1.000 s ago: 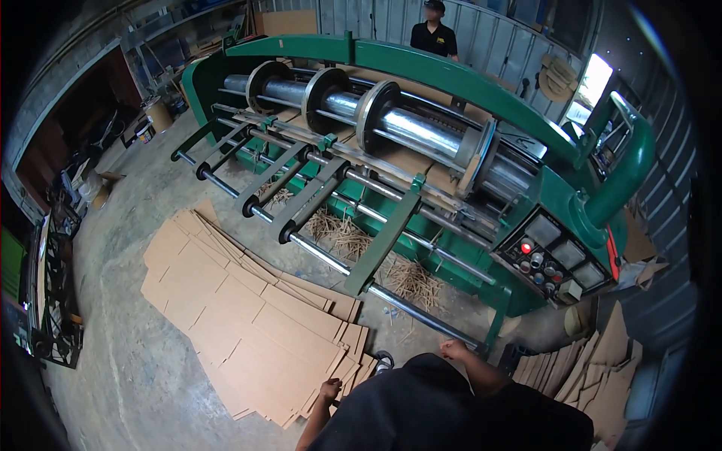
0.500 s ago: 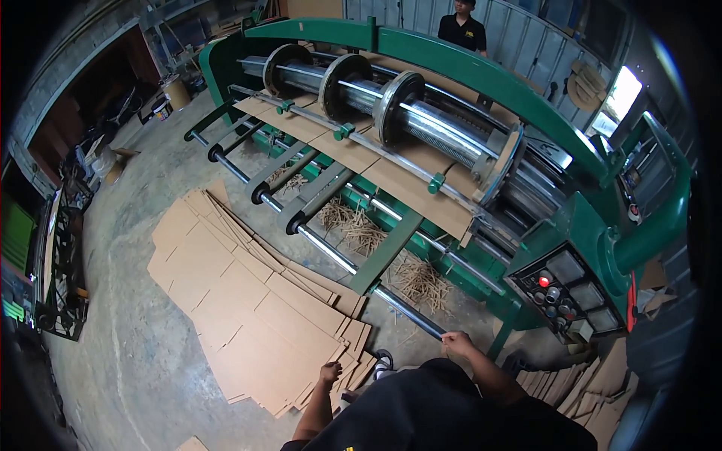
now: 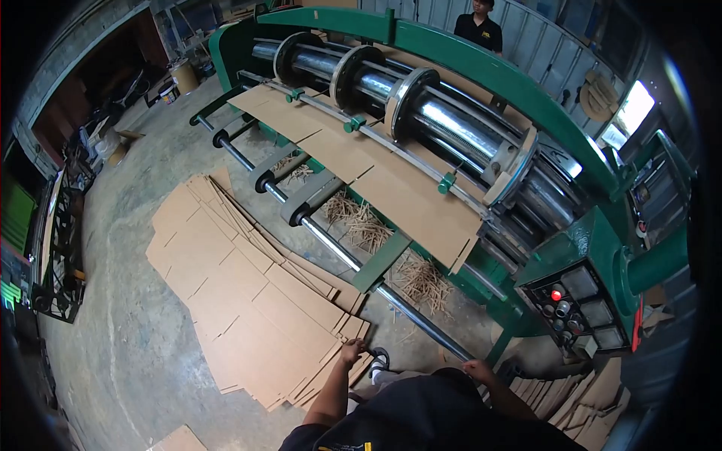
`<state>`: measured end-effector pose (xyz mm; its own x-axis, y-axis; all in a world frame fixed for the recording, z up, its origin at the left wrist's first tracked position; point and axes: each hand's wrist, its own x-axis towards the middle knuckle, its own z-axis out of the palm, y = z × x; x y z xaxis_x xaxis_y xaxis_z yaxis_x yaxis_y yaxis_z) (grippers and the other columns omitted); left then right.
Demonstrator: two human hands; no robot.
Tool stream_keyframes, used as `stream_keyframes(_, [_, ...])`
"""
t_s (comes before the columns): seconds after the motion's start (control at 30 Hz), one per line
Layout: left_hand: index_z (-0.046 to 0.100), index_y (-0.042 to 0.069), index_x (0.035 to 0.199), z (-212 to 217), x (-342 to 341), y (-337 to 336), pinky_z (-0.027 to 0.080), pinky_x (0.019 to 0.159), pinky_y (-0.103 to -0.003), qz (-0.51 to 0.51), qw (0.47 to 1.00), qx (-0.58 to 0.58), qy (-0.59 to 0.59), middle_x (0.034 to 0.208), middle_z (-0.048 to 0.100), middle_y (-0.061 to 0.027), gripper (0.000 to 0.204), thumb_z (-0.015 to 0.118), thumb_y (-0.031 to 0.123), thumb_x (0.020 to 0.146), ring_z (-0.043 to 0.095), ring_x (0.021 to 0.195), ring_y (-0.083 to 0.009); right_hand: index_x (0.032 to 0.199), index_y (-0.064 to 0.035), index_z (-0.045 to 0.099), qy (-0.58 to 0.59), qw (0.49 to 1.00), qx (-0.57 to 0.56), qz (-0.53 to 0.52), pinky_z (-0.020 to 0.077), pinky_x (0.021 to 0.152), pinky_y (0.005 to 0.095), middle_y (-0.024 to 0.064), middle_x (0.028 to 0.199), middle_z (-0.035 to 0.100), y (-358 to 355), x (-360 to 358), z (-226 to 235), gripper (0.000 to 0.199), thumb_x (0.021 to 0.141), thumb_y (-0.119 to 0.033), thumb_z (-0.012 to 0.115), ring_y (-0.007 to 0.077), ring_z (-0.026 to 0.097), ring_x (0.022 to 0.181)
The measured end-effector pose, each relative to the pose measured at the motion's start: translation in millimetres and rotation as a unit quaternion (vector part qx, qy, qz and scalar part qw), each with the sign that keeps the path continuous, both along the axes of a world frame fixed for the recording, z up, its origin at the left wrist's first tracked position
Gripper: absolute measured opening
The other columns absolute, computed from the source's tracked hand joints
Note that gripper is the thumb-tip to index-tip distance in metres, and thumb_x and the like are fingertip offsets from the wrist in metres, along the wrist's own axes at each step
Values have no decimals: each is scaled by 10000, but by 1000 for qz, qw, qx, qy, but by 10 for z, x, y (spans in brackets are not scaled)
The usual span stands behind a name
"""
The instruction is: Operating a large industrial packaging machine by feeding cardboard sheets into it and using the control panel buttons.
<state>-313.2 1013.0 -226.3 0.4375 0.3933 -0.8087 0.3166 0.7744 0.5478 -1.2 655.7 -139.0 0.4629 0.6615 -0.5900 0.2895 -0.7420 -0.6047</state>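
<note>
My left hand (image 3: 351, 352) reaches down to the near corner of a fanned stack of flat brown cardboard blanks (image 3: 248, 301) on the concrete floor; whether it grips a sheet is unclear. By the near end of a long steel bar (image 3: 338, 252), my right hand (image 3: 477, 369) looks loosely curled, with nothing visibly in it. A wide cardboard sheet (image 3: 361, 158) lies on the outfeed of a big green roller machine (image 3: 489, 83). My dark shirt fills the lower edge.
The machine's control panel with a red light (image 3: 571, 308) stands at right. Cardboard trimmings (image 3: 368, 225) litter the floor under the bars. More cardboard pieces (image 3: 579, 398) are piled at lower right. A person in black (image 3: 481, 26) stands behind the machine. A metal rack (image 3: 60, 248) stands at left.
The cardboard sheet has come further out of the rollers toward me. Both my hands have risen into view, the left one moving to the stack's corner. My view has moved closer to the machine.
</note>
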Motion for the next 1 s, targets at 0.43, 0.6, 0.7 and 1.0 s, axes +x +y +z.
stream_keyframes(0.43, [493,153,1118,18,463,233,383,779,-348,152,983,-54,-91,940,563,0,419,608,380,786,504,895,-151,963,-7,630,-42,991,118,46,438,590,238,35,713,603,592,-159,694,190,816,-112,570,91,561,658])
stream_keyframes(0.6, [487,158,1107,125,655,297,378,771,-338,176,978,-65,-91,859,542,16,425,626,380,772,486,872,-131,982,-28,628,-27,992,115,52,461,621,283,108,801,644,642,-377,888,212,799,-128,588,157,614,674])
stream_keyframes(0.7, [479,162,1088,129,658,312,372,770,-340,219,967,-64,-116,774,493,39,401,634,356,772,478,770,-112,1043,-31,596,4,991,131,36,467,667,283,120,863,640,753,-533,964,270,788,-121,598,176,621,736])
stream_keyframes(1.0, [579,52,990,437,57,241,399,688,-247,271,950,62,-140,745,534,30,307,636,267,779,446,681,-65,1277,-94,410,-287,918,177,207,394,906,363,176,1208,464,1855,-1227,1750,596,722,-48,621,294,459,1113])
